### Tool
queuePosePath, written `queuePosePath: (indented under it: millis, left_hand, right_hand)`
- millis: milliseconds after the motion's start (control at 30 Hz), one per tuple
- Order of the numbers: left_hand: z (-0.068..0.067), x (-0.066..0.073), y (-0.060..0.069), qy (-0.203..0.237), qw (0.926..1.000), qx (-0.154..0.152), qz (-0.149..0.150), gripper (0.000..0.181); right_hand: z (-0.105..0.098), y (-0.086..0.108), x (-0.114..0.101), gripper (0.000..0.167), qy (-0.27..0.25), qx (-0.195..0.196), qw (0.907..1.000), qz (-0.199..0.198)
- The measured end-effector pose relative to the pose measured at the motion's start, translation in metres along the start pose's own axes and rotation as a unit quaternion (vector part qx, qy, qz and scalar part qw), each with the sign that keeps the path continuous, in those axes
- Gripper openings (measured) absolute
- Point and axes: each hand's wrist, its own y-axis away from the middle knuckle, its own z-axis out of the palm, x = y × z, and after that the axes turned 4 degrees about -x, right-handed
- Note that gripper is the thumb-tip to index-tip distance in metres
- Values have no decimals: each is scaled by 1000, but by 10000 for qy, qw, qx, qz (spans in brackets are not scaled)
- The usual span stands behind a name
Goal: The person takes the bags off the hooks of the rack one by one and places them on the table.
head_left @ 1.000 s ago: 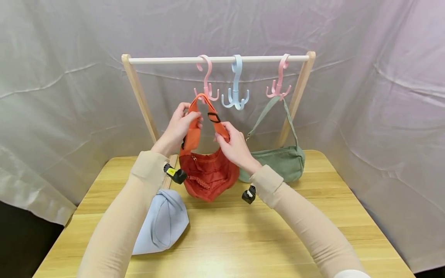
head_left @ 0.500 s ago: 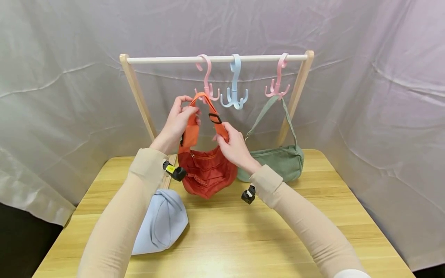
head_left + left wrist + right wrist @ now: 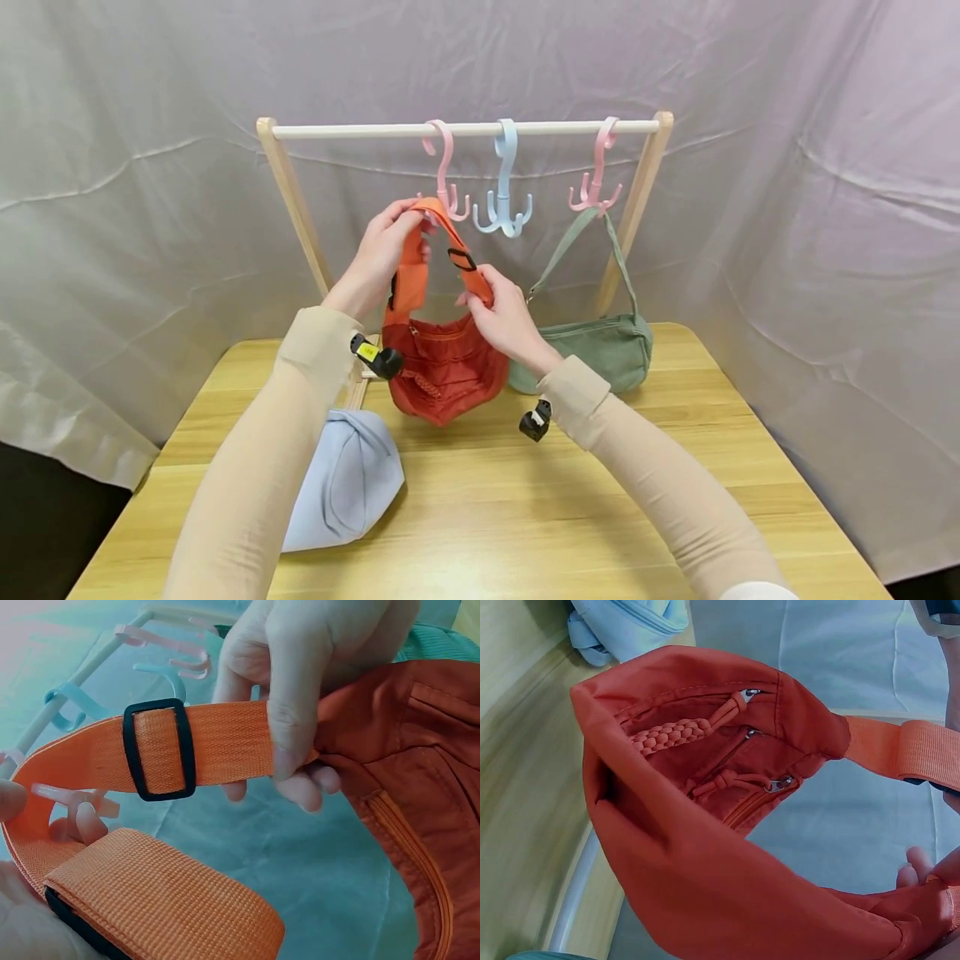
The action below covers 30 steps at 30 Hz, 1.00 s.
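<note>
A red bag (image 3: pixel 446 375) with an orange strap (image 3: pixel 408 287) hangs between my hands over the table. My left hand (image 3: pixel 378 254) pinches the strap near the top of its loop, beside the left pink hook (image 3: pixel 444 167). My right hand (image 3: pixel 510 317) grips the strap's other side, below the black buckle (image 3: pixel 461 259). In the left wrist view a pink prong (image 3: pixel 64 796) shows inside the strap loop, near the left fingers; whether the strap rests on it, I cannot tell. A braided zipper pull (image 3: pixel 671 737) shows on the bag in the right wrist view.
A white rail (image 3: pixel 352 132) on wooden legs carries the hooks. Mid-rail hangs a blue hook (image 3: pixel 505 179). A green bag (image 3: pixel 600 354) hangs by its strap from the right pink hook (image 3: pixel 596 171). A light blue bag (image 3: pixel 348 479) lies on the wooden table (image 3: pixel 525 517) at left.
My left hand has risen slightly and moved a little left, bringing the strap's top up against the left pink hook. The red bag has lifted slightly. My right hand has barely moved.
</note>
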Motion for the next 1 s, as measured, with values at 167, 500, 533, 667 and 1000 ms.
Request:
queuePosePath:
  millis: [167, 500, 533, 667, 1000]
  left_hand:
    - [0, 2, 0, -27, 9997, 205, 85, 23]
    - [2, 2, 3, 142, 9965, 429, 702, 19]
    - [2, 2, 4, 131, 9960, 425, 772, 20]
    - [4, 4, 6, 53, 9937, 403, 1045, 27]
    - [10, 10, 15, -241, 9883, 272, 1480, 28]
  right_hand:
    - [0, 0, 1, 24, -83, -1, 10000, 38]
    - [1, 3, 0, 21, -183, 37, 9998, -31]
    - [1, 4, 0, 21, -189, 49, 9998, -50]
    - [0, 7, -1, 20, -237, 81, 9996, -147]
    - [0, 21, 7, 17, 38, 122, 9994, -313]
